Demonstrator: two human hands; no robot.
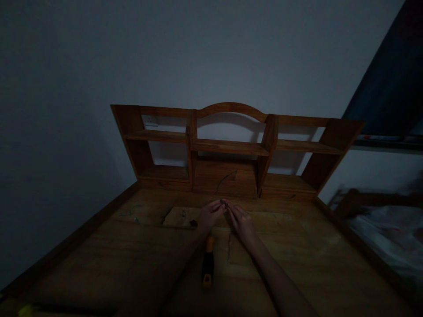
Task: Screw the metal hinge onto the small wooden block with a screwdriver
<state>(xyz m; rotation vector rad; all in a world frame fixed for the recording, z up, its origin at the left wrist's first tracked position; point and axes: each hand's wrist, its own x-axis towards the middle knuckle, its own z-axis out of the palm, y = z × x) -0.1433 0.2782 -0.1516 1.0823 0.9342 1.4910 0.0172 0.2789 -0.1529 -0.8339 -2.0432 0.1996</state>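
Fingers of the left hand and right hand are pinching, nearly closed, a small dark piece above the brown wooden bench; handling is seemingly going on, what remains unclear; a black-and-orange long-handled tool is lying between the forearms

1. Small dark piece: only a little of it shows, and its exact shape and material are lost in the dimness.
2. It is pinched where the left grip and the right grip meet, touched by both.
3. It seems to be held just above the bench; its tilt cannot be told.
4. It sits at the far end of both grips, between them.
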